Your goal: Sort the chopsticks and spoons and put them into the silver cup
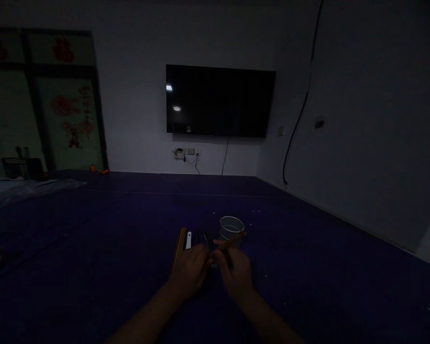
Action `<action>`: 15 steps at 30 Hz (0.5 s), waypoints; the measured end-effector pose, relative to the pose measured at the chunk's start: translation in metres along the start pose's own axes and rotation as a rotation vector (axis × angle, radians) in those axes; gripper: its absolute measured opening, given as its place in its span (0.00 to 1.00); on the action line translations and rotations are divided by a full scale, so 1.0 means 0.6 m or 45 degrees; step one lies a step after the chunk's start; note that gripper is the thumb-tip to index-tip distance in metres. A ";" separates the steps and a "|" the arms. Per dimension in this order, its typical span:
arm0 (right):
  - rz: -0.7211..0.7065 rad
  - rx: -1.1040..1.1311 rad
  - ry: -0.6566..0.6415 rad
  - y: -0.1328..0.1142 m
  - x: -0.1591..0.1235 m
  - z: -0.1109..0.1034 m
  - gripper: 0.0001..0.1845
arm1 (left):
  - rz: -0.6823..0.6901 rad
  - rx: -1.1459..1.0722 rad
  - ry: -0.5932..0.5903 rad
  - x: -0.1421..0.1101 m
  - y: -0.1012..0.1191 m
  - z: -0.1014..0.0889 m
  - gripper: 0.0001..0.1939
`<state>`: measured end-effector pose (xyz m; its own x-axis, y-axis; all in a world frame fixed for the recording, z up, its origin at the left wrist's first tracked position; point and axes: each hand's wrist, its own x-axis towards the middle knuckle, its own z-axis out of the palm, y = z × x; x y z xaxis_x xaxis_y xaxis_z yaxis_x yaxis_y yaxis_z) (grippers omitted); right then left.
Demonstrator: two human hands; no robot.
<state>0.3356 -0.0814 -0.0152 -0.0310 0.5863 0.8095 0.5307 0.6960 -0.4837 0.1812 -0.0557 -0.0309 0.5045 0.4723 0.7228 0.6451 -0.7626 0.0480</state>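
My right hand is closed around a slim brown stick-like thing, whose far end points up and right past the rim of a pale round cup. In the dim light I cannot make out its exact kind. My left hand has its fingers curled and meets the right at the fingertips; what they pinch, if anything, is hidden. Beyond the left hand lie long yellow-brown sticks, a white handle with a hole and two thin dark utensils, their near ends covered by the hand.
A dark blue-purple surface stretches to the wall, with small white specks on it. Clear plastic sheeting lies at the left. A television hangs on the back wall, and a black cable runs down the right wall.
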 end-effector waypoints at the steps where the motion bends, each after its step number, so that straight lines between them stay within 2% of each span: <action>1: 0.009 0.010 0.013 -0.002 -0.001 0.001 0.16 | 0.006 0.005 -0.015 0.001 0.000 -0.002 0.20; 5: 0.089 0.037 0.082 -0.010 -0.001 -0.001 0.19 | 0.061 -0.012 -0.034 -0.004 0.000 -0.009 0.21; 8: 0.162 0.035 0.254 -0.013 0.020 -0.018 0.21 | 0.082 0.018 0.070 -0.011 -0.014 -0.013 0.25; 11: 0.248 0.047 0.480 -0.013 0.073 -0.049 0.22 | -0.151 0.130 0.215 -0.012 -0.042 -0.016 0.23; 13: 0.253 0.046 0.599 -0.013 0.122 -0.075 0.24 | -0.373 0.182 0.189 -0.008 -0.063 -0.018 0.20; 15: 0.273 0.010 0.631 -0.010 0.171 -0.100 0.25 | -0.606 0.222 0.099 -0.002 -0.083 -0.021 0.18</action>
<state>0.3799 -0.0501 0.0906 0.4818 0.4511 0.7513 0.4750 0.5860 -0.6565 0.1410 -0.0240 -0.0255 0.0914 0.7097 0.6985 0.8824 -0.3828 0.2735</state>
